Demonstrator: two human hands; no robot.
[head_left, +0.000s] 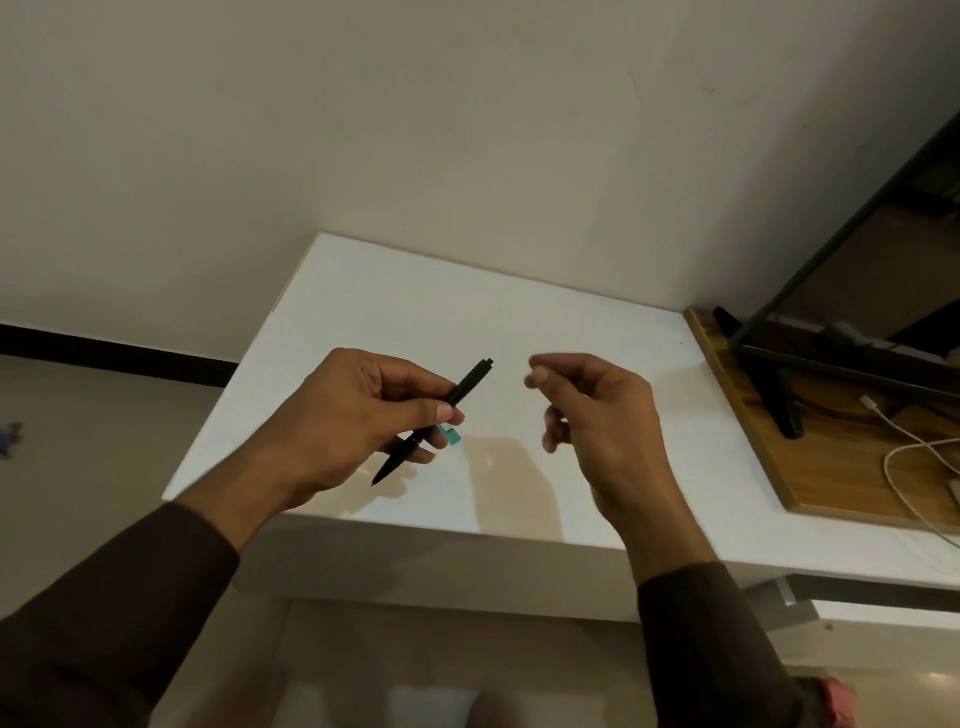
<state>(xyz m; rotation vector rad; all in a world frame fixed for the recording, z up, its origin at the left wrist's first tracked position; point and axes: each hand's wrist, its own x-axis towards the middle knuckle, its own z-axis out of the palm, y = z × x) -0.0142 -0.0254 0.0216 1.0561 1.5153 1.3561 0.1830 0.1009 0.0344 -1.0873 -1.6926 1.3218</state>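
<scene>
1. Above the surface (519, 291), over its front-left part, the left grip (353, 415) pinches a black pen (470, 382) at mid-barrel between thumb and fingers (444, 413).
2. The pen slants, with its button end up and toward the surface's far edge and its tip down toward the front edge. It seems to be held clear of the surface.
3. A small teal piece (451, 435) shows just under those fingers. I cannot tell whether it is held or lies on the surface.
4. Over the surface's middle the right grip (597, 415) hovers with its fingers loosely curled. It grasps nothing that shows and is apart from the pen.
5. The pen is likely light, stiff and smooth. A slim barrel can roll or slide in a loose pinch, so mid-barrel suits carrying and a hold nearer the tip suits writing. The button end stands free for the right grip.
6. Right of the surface lies a wooden board (831, 467) with a white cable (868, 403).
</scene>
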